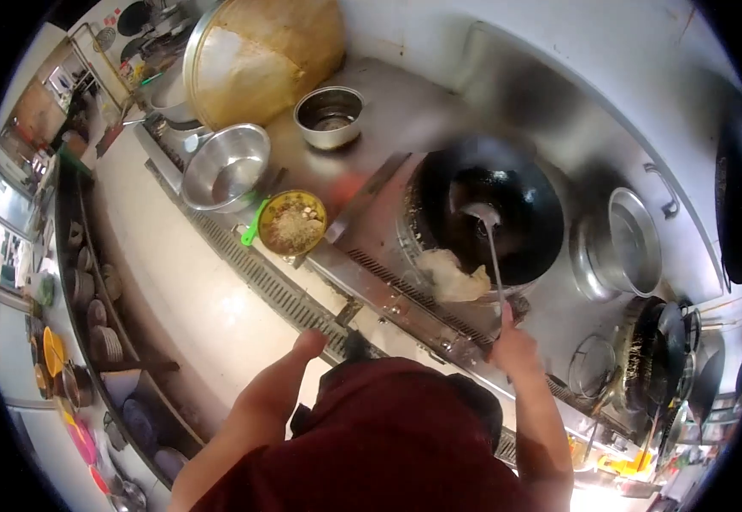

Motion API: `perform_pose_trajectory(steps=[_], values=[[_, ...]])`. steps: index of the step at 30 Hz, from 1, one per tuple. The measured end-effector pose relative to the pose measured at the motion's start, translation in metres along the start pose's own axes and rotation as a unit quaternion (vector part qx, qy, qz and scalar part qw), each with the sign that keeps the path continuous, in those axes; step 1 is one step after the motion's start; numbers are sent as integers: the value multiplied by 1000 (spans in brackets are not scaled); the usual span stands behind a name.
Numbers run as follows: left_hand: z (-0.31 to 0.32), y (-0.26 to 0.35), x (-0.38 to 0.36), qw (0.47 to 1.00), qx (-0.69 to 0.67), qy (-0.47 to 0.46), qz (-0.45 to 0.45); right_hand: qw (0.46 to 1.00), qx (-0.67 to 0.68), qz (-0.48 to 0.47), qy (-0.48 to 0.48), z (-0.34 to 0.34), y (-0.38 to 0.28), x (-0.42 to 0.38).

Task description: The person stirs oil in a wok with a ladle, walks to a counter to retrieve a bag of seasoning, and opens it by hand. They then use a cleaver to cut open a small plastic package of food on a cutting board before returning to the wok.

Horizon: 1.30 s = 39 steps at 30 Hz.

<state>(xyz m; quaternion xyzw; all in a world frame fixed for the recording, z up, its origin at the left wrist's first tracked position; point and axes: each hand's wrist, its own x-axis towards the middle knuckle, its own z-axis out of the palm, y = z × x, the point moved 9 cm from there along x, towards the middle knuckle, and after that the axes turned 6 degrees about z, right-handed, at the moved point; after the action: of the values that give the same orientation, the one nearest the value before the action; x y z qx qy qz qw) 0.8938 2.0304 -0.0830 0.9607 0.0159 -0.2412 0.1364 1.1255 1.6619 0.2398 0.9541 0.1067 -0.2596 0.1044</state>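
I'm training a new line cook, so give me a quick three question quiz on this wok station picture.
1. True or false: the right hand holds the long ladle whose bowl is inside the black wok.
2. Which dish holds the crumbly tan ingredients? A) yellow bowl with green handle B) small steel bowl C) large steel bowl
3. Fill in: the left hand rests at the stove's front ____.

Key: 1 true. 2 A. 3 edge.
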Motion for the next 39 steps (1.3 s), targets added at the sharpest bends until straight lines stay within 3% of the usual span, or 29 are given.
perform_pose_trajectory(steps=[3,6,7,8,9,12,13,14,17,20,22,26,28,35,39], values=[[-38,-16,6,994,-78,55,-55,995,84,25,57,1,8,36],[-41,-31,29,997,20,75,-5,995,67,60,34,-21,4,16],[-47,-38,29,997,-14,53,-62,995,66,61,34,-25,5,8],[-55,-33,27,997,-16,51,-60,996,55,63,-4,-21,8,0],[-60,-23,26,999,2,45,-31,996,44,66,-41,-16,10,-8],[-30,-12,33,1000,22,11,9,1000,26,8,-11,-29,-3,-19],[-23,-6,33,1000,21,-17,15,999,32,17,-10,-25,-2,-12],[-20,13,31,990,87,-18,111,998,37,39,-11,-16,0,1],[1,20,25,989,96,-67,94,995,67,74,-14,-11,0,13],[-1,37,22,974,94,-40,202,993,86,76,-20,-8,2,14],[-7,39,19,970,117,-110,181,994,85,69,-21,-9,2,13],[6,19,35,980,66,-82,169,992,100,74,-19,-11,1,12],[-9,26,34,973,126,-131,138,991,104,79,-18,-10,4,10],[-6,32,35,980,106,-108,128,991,121,65,1,-12,3,9],[-13,49,23,968,153,-89,180,988,119,85,-42,-13,3,6]])
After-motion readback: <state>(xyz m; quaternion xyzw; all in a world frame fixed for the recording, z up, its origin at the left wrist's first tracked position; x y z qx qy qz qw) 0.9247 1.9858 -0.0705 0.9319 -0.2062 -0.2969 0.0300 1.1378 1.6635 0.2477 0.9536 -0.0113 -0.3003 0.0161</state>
